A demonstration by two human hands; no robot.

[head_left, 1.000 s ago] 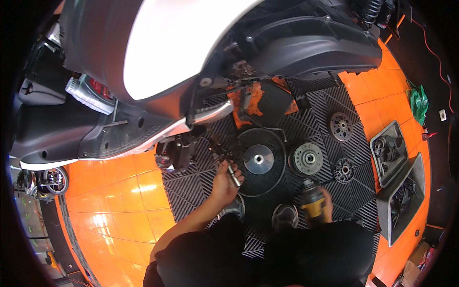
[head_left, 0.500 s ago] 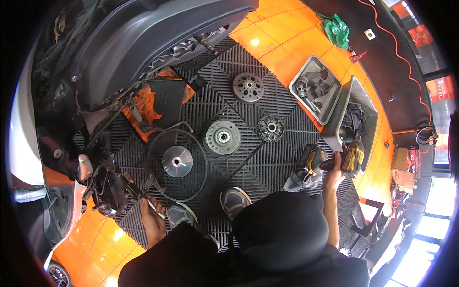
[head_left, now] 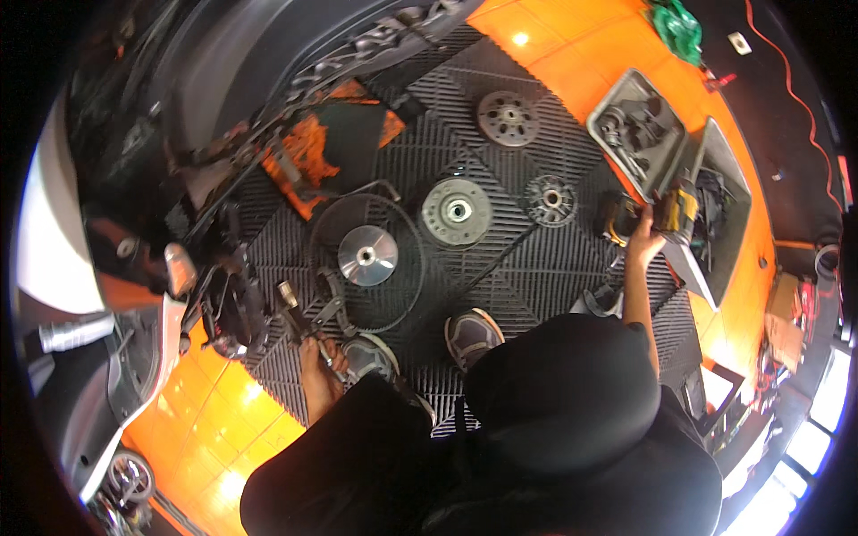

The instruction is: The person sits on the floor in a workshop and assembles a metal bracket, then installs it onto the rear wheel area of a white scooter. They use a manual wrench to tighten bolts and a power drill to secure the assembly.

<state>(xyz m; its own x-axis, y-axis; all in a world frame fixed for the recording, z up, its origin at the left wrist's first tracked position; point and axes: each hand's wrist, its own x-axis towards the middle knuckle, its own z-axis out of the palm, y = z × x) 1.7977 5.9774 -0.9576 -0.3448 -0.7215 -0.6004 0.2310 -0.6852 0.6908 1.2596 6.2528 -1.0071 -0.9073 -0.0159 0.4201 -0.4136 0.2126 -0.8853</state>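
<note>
My right hand (head_left: 643, 243) is closed round the handle of a yellow and black cordless driver (head_left: 681, 213), held beside a grey bin. Low on the left, my left hand (head_left: 320, 368) is wrapped round metal hand tools (head_left: 291, 302); a socket-like end and a curved jaw stick out, and the fingers hide the rest. Just beyond that hand, a drive belt (head_left: 423, 277) loops around a shiny silver pulley disc (head_left: 368, 254) on the ribbed black mat. Farther along the mat are a grey round plate (head_left: 438, 214), a small finned disc (head_left: 551, 200) and a holed drum (head_left: 508, 118).
A grey tray (head_left: 672, 159) of metal parts stands at the right, beside the deep grey bin (head_left: 737, 210) with dark contents. A scooter (head_left: 241, 71) with dark panels fills the upper left. My shoes (head_left: 474, 339) rest on the mat (head_left: 509, 277). Orange floor tiles (head_left: 545, 45) surround it.
The view has shifted, so the floor parts sit farther right and higher. The driver is turned and its front has moved away from the grey cloth. Both hands keep their hold.
</note>
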